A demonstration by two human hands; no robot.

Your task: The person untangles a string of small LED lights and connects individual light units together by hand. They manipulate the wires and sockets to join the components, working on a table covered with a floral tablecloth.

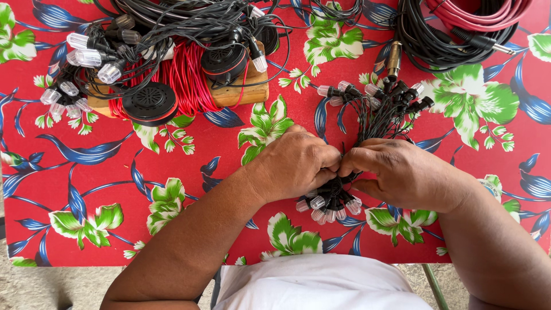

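My left hand [295, 166] and right hand [402, 172] meet knuckle to knuckle, both pinched shut on the middle of a bundle of black-wired string lights [367, 115]. That bundle is my landmark: it lies on the red floral tablecloth [189, 189] near my edge of the table, one fan of clear bulbs [330, 206] poking out just below my fingers, the other sockets and bulbs spreading just above them.

Up and to the left of the bundle sits a wooden block wound with red wire [183, 77], two round black speakers [150, 102] resting against it, and a loose tangle of more bulb strings [86, 57] draped over and beside it. Up and to the right of the bundle lie coiled black audio cables [436, 46], a red coil [476, 14] on top, one metal plug [394, 60] pointing toward my lights.

My worry: the thin wires could slip if my pinch loosens, letting the gathered loops spring apart, and pulling hard could snag a socket or strain a wire.
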